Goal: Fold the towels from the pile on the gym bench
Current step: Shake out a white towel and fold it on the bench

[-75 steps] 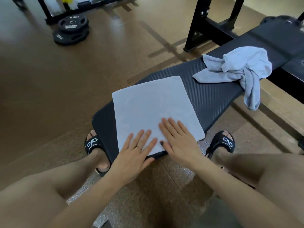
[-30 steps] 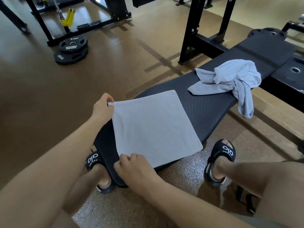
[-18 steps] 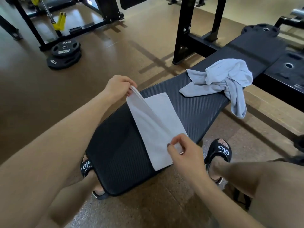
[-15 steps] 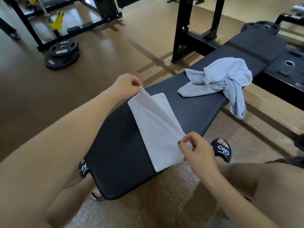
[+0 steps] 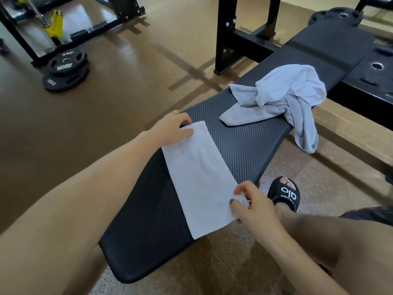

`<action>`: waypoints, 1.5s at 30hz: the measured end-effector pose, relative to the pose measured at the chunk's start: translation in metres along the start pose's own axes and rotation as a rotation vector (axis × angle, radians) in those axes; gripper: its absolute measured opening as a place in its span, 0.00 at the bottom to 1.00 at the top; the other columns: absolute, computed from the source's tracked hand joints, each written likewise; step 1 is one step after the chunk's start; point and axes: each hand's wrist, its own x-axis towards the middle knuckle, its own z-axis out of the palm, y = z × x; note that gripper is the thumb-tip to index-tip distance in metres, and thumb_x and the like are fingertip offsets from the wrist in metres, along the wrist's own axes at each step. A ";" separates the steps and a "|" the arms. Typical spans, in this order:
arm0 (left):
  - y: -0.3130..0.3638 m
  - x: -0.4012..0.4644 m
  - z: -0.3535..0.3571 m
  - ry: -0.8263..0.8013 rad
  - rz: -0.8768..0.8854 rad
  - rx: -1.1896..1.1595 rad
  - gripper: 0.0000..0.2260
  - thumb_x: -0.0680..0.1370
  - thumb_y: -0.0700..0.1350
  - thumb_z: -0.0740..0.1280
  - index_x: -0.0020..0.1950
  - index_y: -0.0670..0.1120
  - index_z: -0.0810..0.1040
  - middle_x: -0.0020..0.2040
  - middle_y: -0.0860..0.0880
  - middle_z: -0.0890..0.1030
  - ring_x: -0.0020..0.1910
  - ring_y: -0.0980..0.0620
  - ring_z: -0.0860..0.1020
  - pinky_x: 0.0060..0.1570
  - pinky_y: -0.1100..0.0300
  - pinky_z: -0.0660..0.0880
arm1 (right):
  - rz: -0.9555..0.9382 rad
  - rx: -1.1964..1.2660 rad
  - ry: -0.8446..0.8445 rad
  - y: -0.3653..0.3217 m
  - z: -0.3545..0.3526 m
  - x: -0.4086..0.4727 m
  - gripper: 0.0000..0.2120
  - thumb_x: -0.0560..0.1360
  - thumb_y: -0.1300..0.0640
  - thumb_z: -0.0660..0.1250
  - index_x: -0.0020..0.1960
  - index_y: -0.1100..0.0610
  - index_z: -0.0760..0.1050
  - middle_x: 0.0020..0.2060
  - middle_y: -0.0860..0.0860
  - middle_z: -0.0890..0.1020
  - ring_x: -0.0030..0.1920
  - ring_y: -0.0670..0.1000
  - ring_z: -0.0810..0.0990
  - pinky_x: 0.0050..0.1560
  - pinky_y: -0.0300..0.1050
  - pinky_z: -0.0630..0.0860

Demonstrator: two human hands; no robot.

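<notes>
The folded towel lies flat on the near half of the table, a long narrow strip whose long axis runs diagonally, from the table's left edge further away to its near right edge beside the person. The left hand pinches the far end of the strip, thumb on top and fingers curled beneath, close to the table's left edge. The right hand pinches the near right corner of the strip, just where the cloth reaches the table's right edge and slightly overhangs it. So the two hands sit at opposite ends of the long axis, the right one nearer the body, the left one reaching further out. Any next fold, in my judgement, would bring one short end over to the other along that axis, halving the length; the right hand has the shorter and easier travel. The pile of unfolded towels sits crumpled further along the table, well apart from the strip, with one tail hanging over the right edge.
</notes>
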 end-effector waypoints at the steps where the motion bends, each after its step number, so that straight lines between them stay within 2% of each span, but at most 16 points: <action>1: 0.002 0.000 0.001 0.014 0.015 0.022 0.06 0.78 0.48 0.66 0.54 0.50 0.76 0.50 0.53 0.73 0.47 0.51 0.74 0.50 0.54 0.74 | -0.002 0.021 -0.007 -0.001 0.000 -0.001 0.09 0.79 0.54 0.67 0.55 0.42 0.70 0.47 0.44 0.80 0.43 0.51 0.82 0.41 0.57 0.83; 3: 0.002 0.000 0.001 0.027 0.010 0.054 0.03 0.79 0.46 0.64 0.51 0.49 0.73 0.48 0.52 0.74 0.46 0.50 0.73 0.48 0.53 0.73 | 0.008 0.050 -0.010 -0.001 0.001 -0.003 0.15 0.80 0.55 0.67 0.60 0.41 0.67 0.51 0.37 0.77 0.46 0.47 0.82 0.45 0.55 0.84; 5: -0.001 -0.003 -0.001 0.029 -0.015 0.066 0.04 0.79 0.45 0.63 0.53 0.47 0.73 0.48 0.51 0.75 0.46 0.49 0.74 0.47 0.53 0.73 | 0.026 0.070 0.009 0.000 0.001 -0.004 0.15 0.80 0.55 0.67 0.61 0.42 0.66 0.52 0.38 0.78 0.47 0.47 0.82 0.46 0.56 0.84; 10: -0.010 -0.013 -0.004 0.053 -0.011 0.082 0.04 0.82 0.43 0.60 0.50 0.46 0.73 0.44 0.52 0.73 0.42 0.49 0.73 0.39 0.58 0.68 | 0.027 0.065 0.045 -0.001 0.003 -0.003 0.07 0.81 0.53 0.64 0.53 0.42 0.70 0.49 0.42 0.80 0.46 0.48 0.82 0.46 0.58 0.84; 14: -0.015 -0.024 -0.006 0.071 -0.088 0.027 0.05 0.84 0.43 0.56 0.50 0.43 0.68 0.40 0.46 0.75 0.35 0.48 0.70 0.35 0.55 0.65 | 0.051 0.066 0.070 -0.002 0.004 0.000 0.05 0.81 0.54 0.64 0.50 0.44 0.73 0.47 0.42 0.81 0.46 0.48 0.83 0.46 0.57 0.84; 17: -0.017 -0.028 -0.004 0.076 -0.102 0.003 0.04 0.84 0.44 0.56 0.51 0.45 0.67 0.40 0.46 0.77 0.35 0.47 0.71 0.35 0.52 0.67 | 0.067 0.051 0.076 -0.004 0.005 0.002 0.05 0.81 0.54 0.65 0.49 0.45 0.73 0.46 0.43 0.81 0.45 0.49 0.83 0.44 0.56 0.84; 22: -0.010 -0.027 0.004 0.067 -0.092 0.104 0.04 0.83 0.45 0.57 0.52 0.46 0.69 0.44 0.49 0.75 0.43 0.46 0.74 0.38 0.53 0.68 | 0.081 0.001 0.102 -0.006 0.004 0.003 0.05 0.82 0.52 0.63 0.47 0.48 0.73 0.42 0.49 0.82 0.38 0.53 0.84 0.42 0.60 0.83; 28: -0.010 -0.032 0.009 0.122 -0.113 0.134 0.05 0.83 0.46 0.56 0.55 0.45 0.69 0.46 0.49 0.74 0.44 0.46 0.74 0.41 0.53 0.67 | 0.097 -0.067 0.101 -0.004 0.004 0.003 0.05 0.81 0.51 0.63 0.47 0.49 0.71 0.40 0.52 0.81 0.39 0.55 0.84 0.41 0.62 0.83; 30: -0.009 -0.035 0.008 0.142 -0.123 0.152 0.08 0.84 0.48 0.57 0.58 0.45 0.69 0.48 0.49 0.75 0.44 0.47 0.74 0.41 0.53 0.68 | 0.094 -0.098 0.094 -0.002 0.004 0.002 0.05 0.81 0.51 0.63 0.47 0.48 0.70 0.40 0.52 0.81 0.39 0.54 0.83 0.40 0.58 0.83; 32: -0.012 -0.039 0.010 0.146 -0.117 0.177 0.10 0.84 0.50 0.58 0.62 0.45 0.69 0.52 0.48 0.76 0.45 0.46 0.76 0.43 0.52 0.73 | 0.083 -0.142 0.089 0.000 0.003 -0.001 0.04 0.81 0.53 0.62 0.48 0.48 0.69 0.40 0.53 0.81 0.37 0.52 0.81 0.35 0.50 0.78; 35: -0.022 -0.045 0.015 0.067 -0.142 0.164 0.18 0.84 0.52 0.60 0.70 0.44 0.68 0.64 0.43 0.73 0.56 0.43 0.77 0.55 0.47 0.76 | 0.072 -0.184 0.070 0.001 0.004 -0.004 0.04 0.82 0.53 0.61 0.48 0.49 0.68 0.39 0.54 0.80 0.34 0.50 0.77 0.31 0.43 0.70; 38: -0.020 -0.047 0.014 0.036 -0.200 0.180 0.26 0.83 0.56 0.61 0.76 0.43 0.63 0.70 0.41 0.69 0.65 0.40 0.73 0.62 0.46 0.73 | 0.104 -0.187 0.046 0.003 0.003 -0.005 0.03 0.82 0.53 0.61 0.51 0.50 0.68 0.41 0.53 0.80 0.36 0.51 0.80 0.32 0.43 0.72; 40: -0.010 -0.054 0.014 0.122 -0.138 0.321 0.31 0.83 0.58 0.60 0.81 0.45 0.56 0.73 0.40 0.66 0.70 0.38 0.69 0.68 0.45 0.68 | 0.090 -0.266 0.067 0.004 0.001 -0.006 0.07 0.81 0.53 0.62 0.58 0.51 0.67 0.47 0.51 0.79 0.41 0.49 0.79 0.36 0.43 0.75; 42: 0.009 -0.074 0.016 0.235 -0.016 0.384 0.31 0.83 0.58 0.58 0.82 0.48 0.53 0.78 0.40 0.61 0.76 0.39 0.62 0.75 0.44 0.60 | -0.086 -0.472 0.185 0.003 0.001 -0.007 0.19 0.79 0.54 0.65 0.68 0.53 0.66 0.58 0.51 0.75 0.53 0.50 0.77 0.50 0.47 0.78; 44: 0.025 -0.101 0.027 0.235 0.130 0.396 0.30 0.84 0.58 0.55 0.83 0.52 0.51 0.82 0.43 0.55 0.81 0.41 0.54 0.79 0.44 0.50 | -0.349 -0.593 0.289 -0.007 0.011 -0.006 0.27 0.79 0.54 0.65 0.76 0.57 0.62 0.69 0.54 0.71 0.68 0.55 0.71 0.67 0.52 0.73; 45: 0.029 -0.114 0.037 0.192 0.183 0.398 0.29 0.84 0.59 0.54 0.83 0.53 0.50 0.83 0.44 0.51 0.82 0.42 0.50 0.80 0.44 0.47 | -0.450 -0.641 0.288 -0.014 0.017 -0.003 0.29 0.81 0.53 0.63 0.79 0.57 0.60 0.74 0.55 0.67 0.74 0.57 0.66 0.73 0.54 0.67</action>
